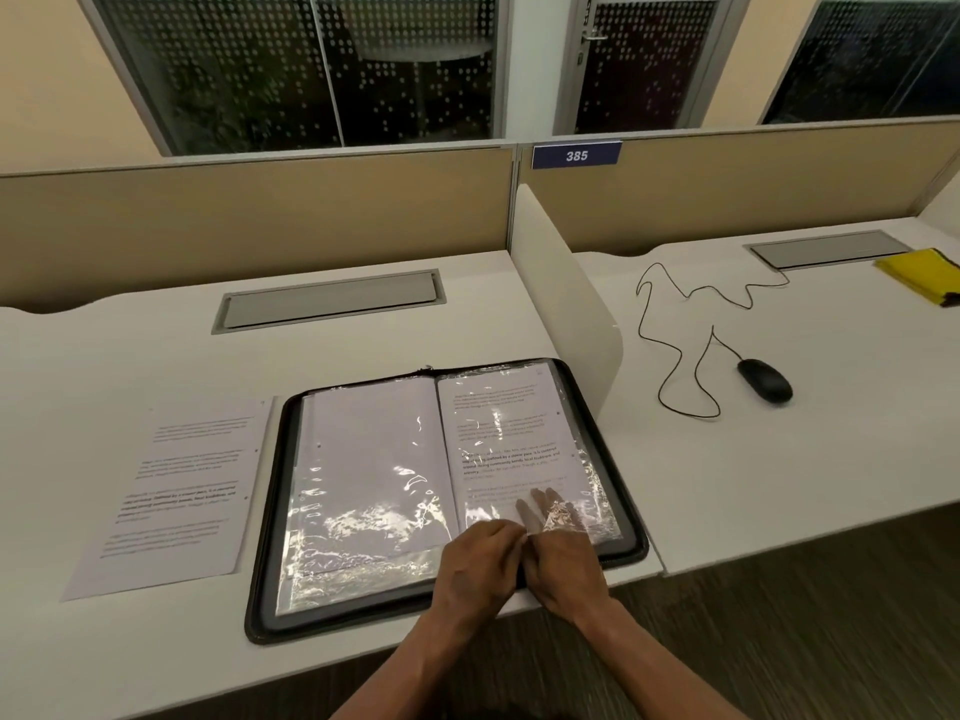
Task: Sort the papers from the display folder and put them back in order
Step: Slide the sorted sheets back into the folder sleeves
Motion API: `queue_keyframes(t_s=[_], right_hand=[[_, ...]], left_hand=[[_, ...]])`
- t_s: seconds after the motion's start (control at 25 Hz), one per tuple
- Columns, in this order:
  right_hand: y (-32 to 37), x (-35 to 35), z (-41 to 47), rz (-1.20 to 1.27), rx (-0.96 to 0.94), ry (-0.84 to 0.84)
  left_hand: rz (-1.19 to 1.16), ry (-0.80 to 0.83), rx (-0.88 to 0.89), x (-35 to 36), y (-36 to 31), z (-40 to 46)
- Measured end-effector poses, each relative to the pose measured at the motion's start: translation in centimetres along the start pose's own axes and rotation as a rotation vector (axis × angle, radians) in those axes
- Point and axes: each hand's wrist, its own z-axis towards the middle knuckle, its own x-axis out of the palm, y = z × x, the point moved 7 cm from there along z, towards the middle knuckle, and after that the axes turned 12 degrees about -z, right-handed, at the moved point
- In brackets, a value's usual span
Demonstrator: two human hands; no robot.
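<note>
Now the folder (447, 491) lies open on the tabletop (130, 356), its black zip edge near the front rim. Both hands meet at the bottom of the right page (511, 444). The right hand (563, 561) has its fingers (543, 504) slid inside the clear sleeve (587, 491), showing through the plastic over the printed sheet. The left hand (480, 556) pinches the sleeve's lower edge just beside it. A loose paper (182, 491) lies flat left of the folder. Beyond the divider (566, 304), a mouse (764, 380) with its cord (675, 324).
</note>
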Motion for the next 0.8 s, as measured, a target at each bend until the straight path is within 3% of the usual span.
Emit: queue_keyframes(t_s=[0.08,0.2,0.32,0.44,0.52,0.68,0.8], right_hand=[[0.2,0.0,0.3,-0.048,-0.029,0.083],[0.0,0.5,0.5,-0.021,-0.023,0.022],[-0.2,-0.6,-1.7,0.177,0.051,-0.104],[-2.7,-4.3,-4.7,0.301,0.292,-0.419],[-5.1,-5.4,-5.5,0.295,0.476,-0.530],[-8.6,-2.4,-3.6,0.382,0.653,-0.178],[-8.9,-1.5,-2.4,0.468,0.681,-0.128]], left_hand=[[-0.020,0.007,0.016,-0.1,0.1,0.0],[-0.041,0.020,0.028,-0.5,0.0,0.3],[-0.048,-0.003,0.086,-1.4,-0.2,0.5],[-0.027,0.015,0.092,-1.1,1.4,0.2],[0.009,0.059,0.090,-0.2,2.6,-0.3],[0.030,0.084,0.141,0.7,2.7,-1.1],[-0.006,0.059,0.098,0.7,2.6,-0.9]])
